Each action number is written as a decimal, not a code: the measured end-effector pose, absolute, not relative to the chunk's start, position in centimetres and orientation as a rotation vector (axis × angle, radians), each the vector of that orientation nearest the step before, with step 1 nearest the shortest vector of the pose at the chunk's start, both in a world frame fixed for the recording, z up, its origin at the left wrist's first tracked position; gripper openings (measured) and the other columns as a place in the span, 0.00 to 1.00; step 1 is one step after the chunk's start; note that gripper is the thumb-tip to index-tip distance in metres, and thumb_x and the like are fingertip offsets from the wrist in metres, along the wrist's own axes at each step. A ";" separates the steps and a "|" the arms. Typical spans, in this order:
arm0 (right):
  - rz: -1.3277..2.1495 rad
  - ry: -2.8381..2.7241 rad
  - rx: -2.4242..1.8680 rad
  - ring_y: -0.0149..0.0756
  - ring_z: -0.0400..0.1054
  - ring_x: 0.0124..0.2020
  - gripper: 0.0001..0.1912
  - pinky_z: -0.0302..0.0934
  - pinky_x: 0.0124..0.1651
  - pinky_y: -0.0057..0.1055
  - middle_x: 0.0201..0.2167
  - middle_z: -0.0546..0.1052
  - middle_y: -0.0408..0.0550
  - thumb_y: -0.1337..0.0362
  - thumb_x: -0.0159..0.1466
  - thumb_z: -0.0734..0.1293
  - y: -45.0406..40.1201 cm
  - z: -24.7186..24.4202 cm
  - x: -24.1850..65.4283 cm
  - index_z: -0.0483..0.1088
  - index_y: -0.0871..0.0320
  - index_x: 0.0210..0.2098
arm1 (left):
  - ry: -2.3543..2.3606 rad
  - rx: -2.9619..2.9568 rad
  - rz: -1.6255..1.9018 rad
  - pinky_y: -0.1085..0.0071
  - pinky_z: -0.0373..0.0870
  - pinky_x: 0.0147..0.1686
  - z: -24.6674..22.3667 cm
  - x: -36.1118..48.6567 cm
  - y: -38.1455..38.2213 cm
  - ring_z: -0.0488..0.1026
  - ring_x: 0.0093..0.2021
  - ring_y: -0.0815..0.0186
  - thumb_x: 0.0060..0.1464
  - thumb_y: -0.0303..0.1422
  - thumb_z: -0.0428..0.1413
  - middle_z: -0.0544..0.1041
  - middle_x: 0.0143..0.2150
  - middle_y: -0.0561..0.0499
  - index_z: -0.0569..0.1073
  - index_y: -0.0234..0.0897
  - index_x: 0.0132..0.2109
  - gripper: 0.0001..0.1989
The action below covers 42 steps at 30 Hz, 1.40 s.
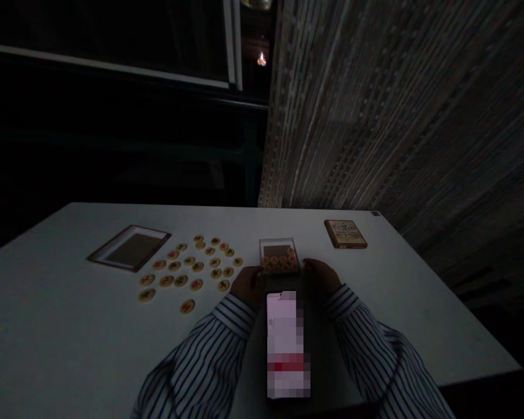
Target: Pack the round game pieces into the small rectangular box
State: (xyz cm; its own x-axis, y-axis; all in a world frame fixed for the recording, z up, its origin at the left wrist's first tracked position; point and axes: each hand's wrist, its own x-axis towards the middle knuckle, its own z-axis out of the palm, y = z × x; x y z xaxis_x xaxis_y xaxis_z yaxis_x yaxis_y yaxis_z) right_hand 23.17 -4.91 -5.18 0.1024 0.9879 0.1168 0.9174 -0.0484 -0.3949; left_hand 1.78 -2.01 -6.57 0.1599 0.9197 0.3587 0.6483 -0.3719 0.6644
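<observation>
A small clear-rimmed box [278, 242] stands in front of me with several round Chinese chess pieces [283, 261] inside, lined up toward its near side. My left hand [250, 285] pinches the box's near left corner with its fingertips. Just off the near right corner is my right hand [324, 278], its upper finger stretched toward the box; a narrow gap shows between them. Its lower fingers are lost in shadow. Loose Chinese chess pieces [189, 261] with red or dark characters lie scattered to the left of my left hand.
A lit phone [282, 331] lies between my forearms. On the white table [61, 314], a shallow tray or lid [113, 261] is at the left and a flat printed box [346, 234] at the back right. A string curtain [332, 116] hangs behind. The room is dark.
</observation>
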 end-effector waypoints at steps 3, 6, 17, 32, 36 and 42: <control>0.220 -1.859 -1.955 0.33 0.65 0.41 0.17 0.59 0.44 0.31 0.40 0.73 0.50 0.65 0.59 0.55 -4.9 -5.7 23.4 0.66 0.61 0.45 | 1.489 2.087 1.063 0.69 0.68 0.33 -6.6 1.8 -2.2 0.70 0.31 0.68 0.46 0.29 0.48 0.73 0.34 0.48 0.70 0.34 0.38 0.11; 0.179 -1.880 -1.926 0.33 0.66 0.39 0.16 0.60 0.43 0.31 0.38 0.73 0.49 0.66 0.58 0.56 -4.9 -6.1 23.5 0.67 0.59 0.44 | 1.456 2.108 1.113 0.70 0.68 0.32 -6.8 1.8 -2.2 0.70 0.30 0.69 0.46 0.28 0.48 0.73 0.33 0.48 0.70 0.34 0.38 0.11; -0.061 -2.050 -1.650 0.32 0.65 0.38 0.16 0.62 0.38 0.29 0.38 0.72 0.51 0.69 0.55 0.58 -4.7 -7.0 23.8 0.68 0.60 0.42 | 1.240 2.573 1.124 0.62 0.65 0.41 -5.2 2.9 -1.2 0.65 0.44 0.62 0.51 0.31 0.47 0.68 0.44 0.45 0.69 0.38 0.42 0.11; -0.358 -2.181 -1.706 0.34 0.62 0.35 0.15 0.56 0.35 0.30 0.41 0.70 0.51 0.63 0.56 0.60 -6.1 -5.9 22.6 0.68 0.55 0.43 | 1.044 2.757 0.803 0.58 0.62 0.44 -3.4 6.5 -0.2 0.60 0.49 0.58 0.51 0.31 0.47 0.63 0.51 0.43 0.59 0.38 0.54 0.21; -0.359 -2.188 -1.686 0.35 0.62 0.35 0.16 0.55 0.37 0.30 0.41 0.70 0.52 0.63 0.56 0.60 -6.0 -5.9 22.5 0.67 0.56 0.44 | 0.987 2.747 0.800 0.57 0.62 0.45 -3.7 6.7 0.1 0.60 0.50 0.58 0.51 0.29 0.46 0.63 0.52 0.44 0.62 0.38 0.52 0.20; -0.339 -2.184 -1.693 0.36 0.60 0.37 0.16 0.55 0.38 0.32 0.41 0.69 0.53 0.62 0.57 0.59 -5.8 -5.8 22.1 0.66 0.57 0.44 | 1.012 2.751 0.777 0.55 0.61 0.45 -3.9 6.7 0.1 0.59 0.51 0.56 0.51 0.32 0.47 0.63 0.53 0.44 0.65 0.38 0.49 0.17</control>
